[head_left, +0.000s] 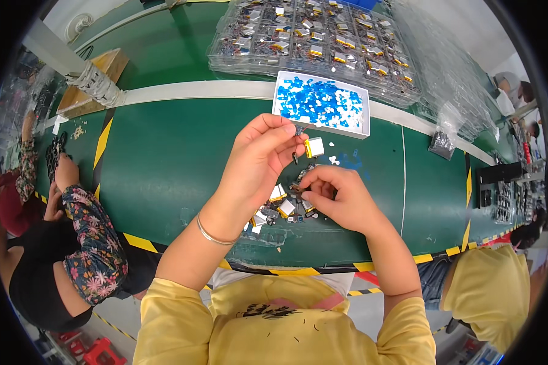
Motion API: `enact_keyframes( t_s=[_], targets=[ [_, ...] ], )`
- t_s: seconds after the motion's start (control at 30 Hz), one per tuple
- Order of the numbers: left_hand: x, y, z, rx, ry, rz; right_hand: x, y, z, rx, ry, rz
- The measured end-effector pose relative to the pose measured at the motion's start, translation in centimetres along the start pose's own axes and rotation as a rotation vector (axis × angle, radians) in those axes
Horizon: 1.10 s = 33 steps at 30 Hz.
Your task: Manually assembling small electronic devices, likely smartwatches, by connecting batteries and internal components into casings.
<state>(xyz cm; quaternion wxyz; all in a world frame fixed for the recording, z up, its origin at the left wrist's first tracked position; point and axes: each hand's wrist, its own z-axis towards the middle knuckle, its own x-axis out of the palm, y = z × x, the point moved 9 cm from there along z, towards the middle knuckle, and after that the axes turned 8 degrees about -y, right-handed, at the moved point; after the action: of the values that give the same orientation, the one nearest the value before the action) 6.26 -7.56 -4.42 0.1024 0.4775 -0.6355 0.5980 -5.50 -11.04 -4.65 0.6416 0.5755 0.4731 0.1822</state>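
Observation:
Raised over the green bench, my left hand (259, 149) is closed in a pinch on a small dark circuit board (299, 131). A silver and yellow pouch battery (314, 147) shows just right of those fingertips; whether it is wired to the board I cannot tell. My right hand (342, 193) is lower, its fingers curled together at the edge of a heap of small electronic parts (295, 204). What its fingers grip, if anything, is hidden. Several more pouch batteries (286, 208) lie in that heap, between my forearms.
Beyond my hands stands a white box (365, 112) of small blue and white pieces. Clear compartment trays (256, 61) of battery assemblies are behind it. A black packet in clear plastic (442, 145) lies right. Co-workers sit on both sides; a wooden box (112, 66) stands far left.

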Motion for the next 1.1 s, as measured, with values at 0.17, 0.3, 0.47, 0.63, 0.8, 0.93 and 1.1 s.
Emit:
enact_keyframes(
  t_s=[0.17,0.3,0.47,0.63,0.8,0.93,1.1],
  targets=[
    [0.9,0.7,-0.3,-0.010,0.048,-0.009,-3.3,-0.6,0.1,-0.116,-0.355,0.343],
    [1.3,2.0,-1.0,-0.042,0.078,0.072,-4.9,0.0,0.1,-0.119,-0.420,0.514],
    [1.7,3.1,-1.6,-0.038,0.080,0.169,-5.2,-0.5,0.0,-0.126,-0.380,0.664],
    [1.5,3.8,-1.5,-0.083,0.100,0.212,-5.4,-0.7,-0.3,-0.116,-0.432,0.643],
    [2.7,5.0,-2.1,-0.231,0.188,0.259,-5.0,-0.5,-0.3,-0.096,-0.455,0.597],
    [2.8,4.8,-2.1,-0.097,0.213,0.455,-4.9,0.2,-0.2,-0.189,-0.453,0.517],
    [2.8,4.0,-2.1,0.052,0.210,0.487,-4.7,1.2,-0.7,-0.325,-0.495,0.253]
  ],
)
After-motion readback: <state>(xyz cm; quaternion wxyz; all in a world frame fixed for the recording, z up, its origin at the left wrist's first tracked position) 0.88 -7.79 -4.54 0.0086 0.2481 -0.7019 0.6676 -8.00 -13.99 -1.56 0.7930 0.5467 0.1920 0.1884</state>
